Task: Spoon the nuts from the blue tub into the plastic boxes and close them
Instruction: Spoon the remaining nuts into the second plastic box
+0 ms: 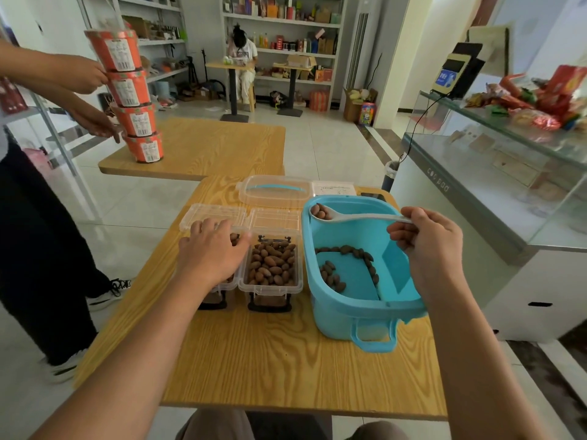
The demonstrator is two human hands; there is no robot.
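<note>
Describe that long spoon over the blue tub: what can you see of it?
The long pale-grey plastic spoon lies nearly level above the far end of the blue plastic tub. Its round bowl, at the left, carries a few brown nuts. The right hand pinches the handle's end between thumb and fingers.

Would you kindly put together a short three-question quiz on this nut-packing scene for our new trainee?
1. True or false: the spoon in the right hand carries nuts.
2. Where does the left hand rest? A) on the blue tub B) over the left plastic box C) on the clear lid with the blue handle
3. Fill in: the hinged lid of the right plastic box is ____.

Key: 1 true. 2 B. 3 open.
</note>
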